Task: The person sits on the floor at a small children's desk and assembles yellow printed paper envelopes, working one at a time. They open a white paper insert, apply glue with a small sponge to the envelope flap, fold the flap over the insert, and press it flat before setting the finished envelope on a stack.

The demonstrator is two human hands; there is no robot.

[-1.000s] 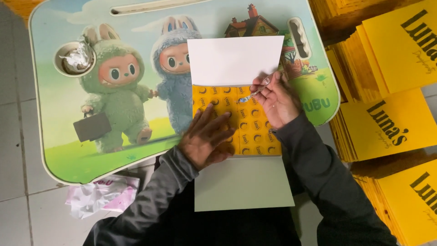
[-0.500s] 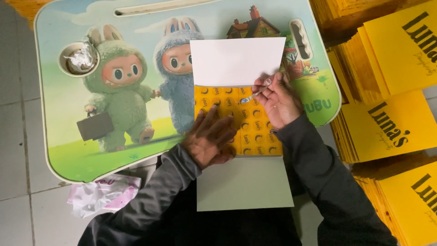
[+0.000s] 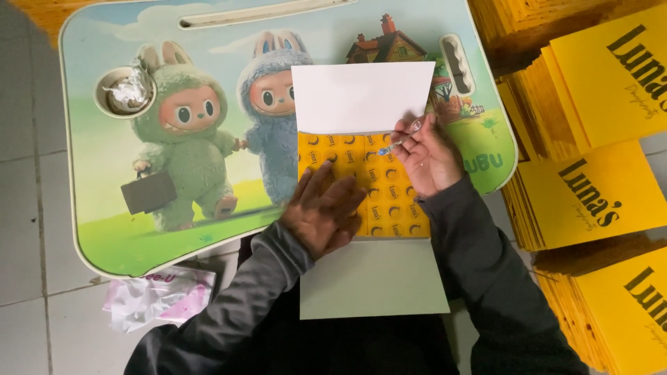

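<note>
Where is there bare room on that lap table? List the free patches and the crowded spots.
Free: the lap table left half, from the round cup hollow down to the near edge, and the strip by the top slot. Crowded: the yellow card under the left hand and right hand; stacked yellow sheets fill the right.

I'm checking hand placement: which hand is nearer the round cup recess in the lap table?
Left. The left hand presses the yellow sheet, right of the recess; the right hand is farther right.

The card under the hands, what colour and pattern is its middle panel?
Yellow with rows of small dark marks on the card, seen from the head view.
</note>
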